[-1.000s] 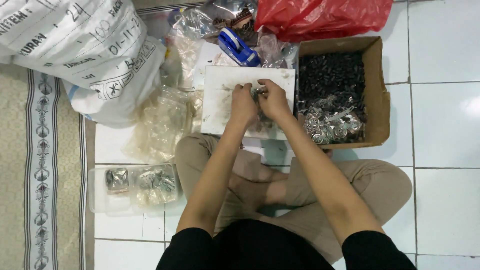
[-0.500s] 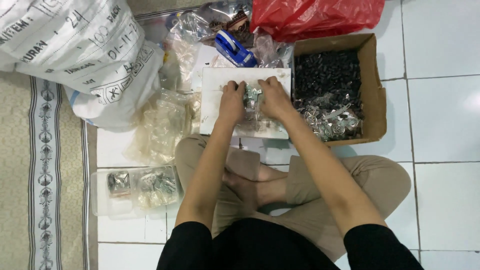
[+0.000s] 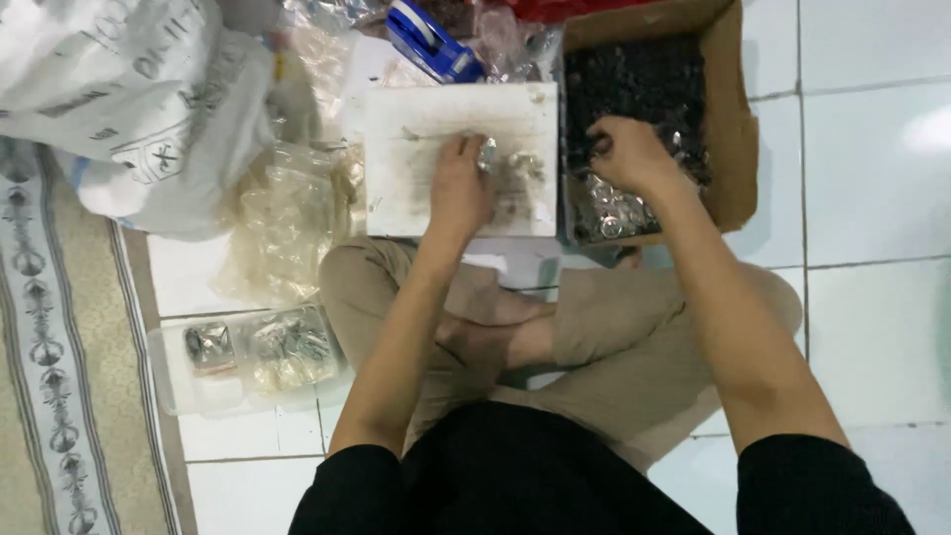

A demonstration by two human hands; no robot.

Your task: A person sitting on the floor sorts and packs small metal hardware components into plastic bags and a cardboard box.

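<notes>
Reaching right hand [image 3: 629,154] into cardboard box [image 3: 738,119], left hand [image 3: 461,188] flat on white board [image 3: 416,149]

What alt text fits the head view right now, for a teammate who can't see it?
Seen from above, a person sits cross-legged on a tiled floor, left hand resting on a white board beside small shiny parts, right hand reaching into a cardboard box of small dark and shiny pieces. Clear plastic bags, a white sack and a blue tape dispenser lie nearby.

Left hand [image 3: 458,190] on board [image 3: 416,129], right hand [image 3: 626,154] in box [image 3: 738,119]
</notes>
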